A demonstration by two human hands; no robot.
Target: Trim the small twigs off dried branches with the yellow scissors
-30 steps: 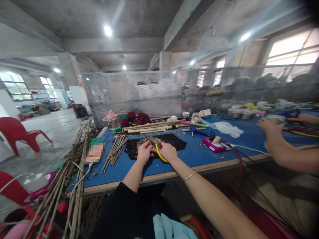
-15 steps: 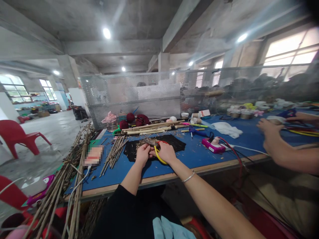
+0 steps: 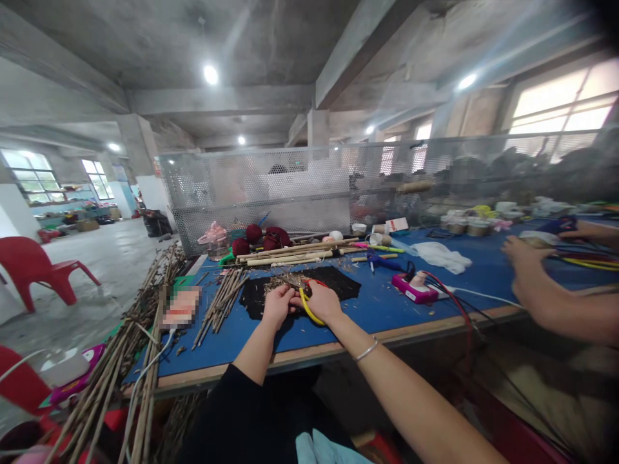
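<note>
Blue tabletop [image 3: 382, 304], yellow-and-red-handled scissors [image 3: 309, 311], right hand [image 3: 324, 301] gripping them, left hand [image 3: 279, 305] curled closed, its contents unclear

Two bare hands meeting at the centre of the frame
The left hand [image 3: 278, 305] is pinching with bent fingers beside the curled right hand [image 3: 323, 301]; both forearms are slanting up from the lower edge.

Cloth [image 3: 347, 283]: on the table [image 3: 372, 312] before me, under the scissors [image 3: 313, 312]
Sticks [image 3: 223, 299]: just left of the cloth
Branches [image 3: 111, 361]: at the table's left end
Rods [image 3: 300, 256]: behind the cloth
Glue gun [image 3: 387, 261]: behind the cloth, to my right
Power strip [image 3: 416, 290]: right of the cloth
Screen [image 3: 261, 187]: behind the rods
</note>
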